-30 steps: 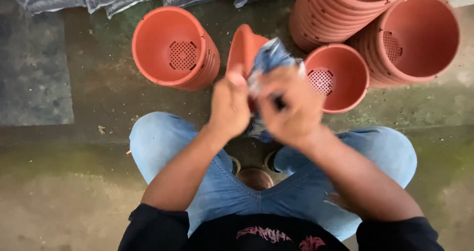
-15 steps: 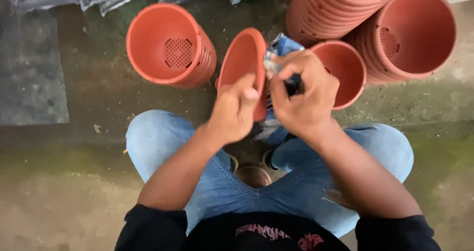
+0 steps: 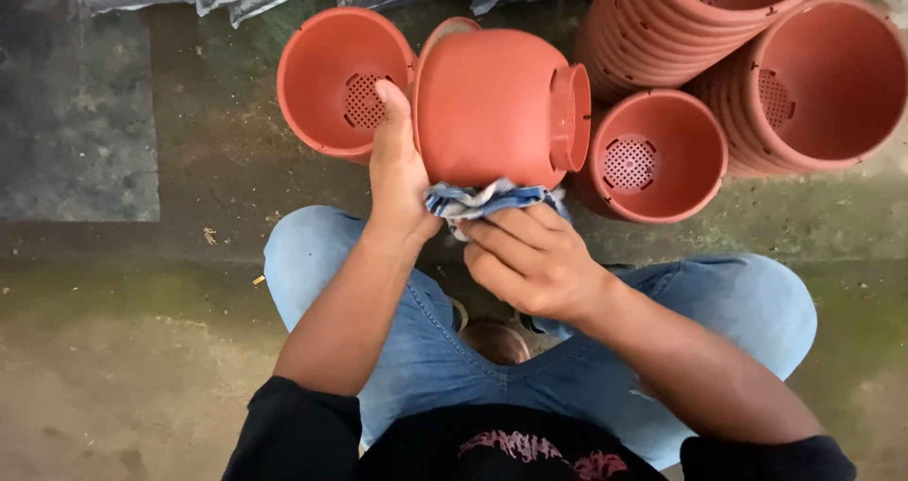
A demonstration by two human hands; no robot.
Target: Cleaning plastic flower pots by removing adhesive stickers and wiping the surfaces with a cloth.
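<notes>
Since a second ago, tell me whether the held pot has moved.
Yes. The held pot has turned: its mouth faced the camera, now its outer wall does, base toward the stacked pots. The cloth is under it.

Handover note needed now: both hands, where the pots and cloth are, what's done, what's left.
Left hand: grips the rim side of a terracotta-coloured plastic pot, held on its side in the air, base pointing right.
Right hand: presses a crumpled blue-and-white cloth against the pot's lower outer wall.
On the ground: one single pot to the left, one to the right, two nested stacks at upper right.
Done: cannot tell which pots are wiped.
Left: outer wall of the held pot in progress.
</notes>
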